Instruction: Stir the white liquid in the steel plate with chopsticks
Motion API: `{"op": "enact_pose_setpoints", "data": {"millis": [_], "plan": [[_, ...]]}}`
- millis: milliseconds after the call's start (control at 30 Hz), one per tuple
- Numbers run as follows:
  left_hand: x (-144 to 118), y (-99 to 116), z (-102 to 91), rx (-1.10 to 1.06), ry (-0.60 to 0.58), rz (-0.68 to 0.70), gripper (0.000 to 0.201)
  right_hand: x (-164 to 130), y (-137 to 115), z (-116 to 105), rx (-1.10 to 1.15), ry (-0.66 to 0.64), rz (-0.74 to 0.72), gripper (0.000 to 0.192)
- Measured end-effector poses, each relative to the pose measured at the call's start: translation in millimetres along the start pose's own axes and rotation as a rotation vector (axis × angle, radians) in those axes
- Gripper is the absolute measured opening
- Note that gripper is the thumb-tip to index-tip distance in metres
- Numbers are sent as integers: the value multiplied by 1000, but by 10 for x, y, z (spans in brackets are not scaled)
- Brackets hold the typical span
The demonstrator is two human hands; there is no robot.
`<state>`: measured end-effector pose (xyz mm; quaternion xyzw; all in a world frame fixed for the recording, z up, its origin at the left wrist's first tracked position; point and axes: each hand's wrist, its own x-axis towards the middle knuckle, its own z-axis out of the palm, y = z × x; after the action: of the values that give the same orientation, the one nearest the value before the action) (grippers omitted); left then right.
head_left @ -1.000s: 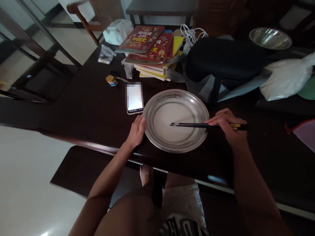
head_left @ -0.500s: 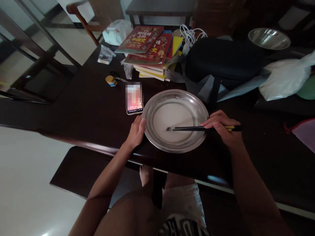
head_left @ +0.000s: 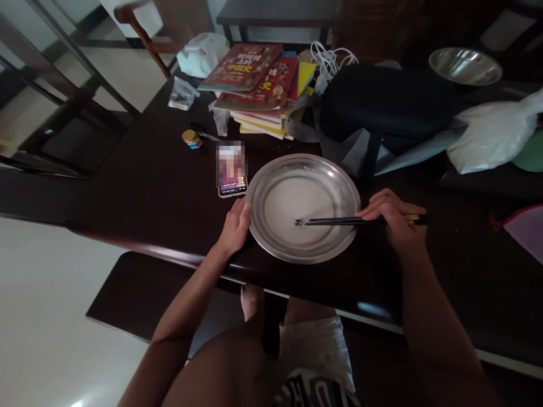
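Head view: right hand (head_left: 396,223) gripping chopsticks (head_left: 339,221) over whitish-filmed steel plate (head_left: 271,169), left hand (head_left: 235,227) open against rim.

Dark wooden table (head_left: 139,186), steel plate (head_left: 339,186), phone (head_left: 231,169), books (head_left: 258,85), black case (head_left: 386,102)

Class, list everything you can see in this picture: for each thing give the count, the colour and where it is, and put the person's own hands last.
plate: 1, silver, near table edge, whitish film inside
chopsticks: 1 pair, black, tips over the plate
phone: 1, screen lit, left of plate
small jar: 1, gold lid, beyond phone
books: 1 stack, red and yellow covers, far side
cable: 1, white, behind books
case: 1, black, right of books
plastic bags: 2, white, far right and far left
bowl: 1, silver, far right
table: 1, dark brown
left hand: 1, touching plate's left rim
right hand: 1, holding the chopsticks
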<state>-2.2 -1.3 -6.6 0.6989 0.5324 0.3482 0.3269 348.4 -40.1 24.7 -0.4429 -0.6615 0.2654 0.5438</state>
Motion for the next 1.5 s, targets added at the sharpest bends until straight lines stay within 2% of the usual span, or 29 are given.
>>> {"op": "enact_pose_setpoints", "data": {"millis": [133, 267, 433, 567, 733, 867, 1033, 1200, 1333, 1500], "plan": [[3, -9, 5, -12, 6, 12, 80, 6, -5, 0, -83, -93, -14, 27], [4, -20, 2, -11, 5, 7, 78, 5, -3, -12, -49, 18, -19, 33], [3, -24, -1, -5, 9, 1, 77, 7, -5, -8, -88, -109, -10, 27], [3, -21, 0, -9, 6, 2, 78, 11, -13, -4, -51, 14, -16, 31], [3, -16, -1, -6, 8, -5, 79, 11, -24, 4, -58, -104, 3, 27], [2, -15, -4, 1, 3, -1, 81, 5, -20, -8, -41, 1, 5, 33], [5, -12, -1, 9, 3, -12, 82, 8, -30, -8, -71, -109, 26, 27], [0, 9, -4, 11, 0, -18, 82, 13, -27, -8, -43, 16, 9, 33], [2, 12, -3, 12, 4, -17, 82, 13, -35, 4, -59, -109, 6, 27], [8, 9, 2, 5, -2, -22, 86, 6, -32, -6, -46, 35, 37, 34]]}}
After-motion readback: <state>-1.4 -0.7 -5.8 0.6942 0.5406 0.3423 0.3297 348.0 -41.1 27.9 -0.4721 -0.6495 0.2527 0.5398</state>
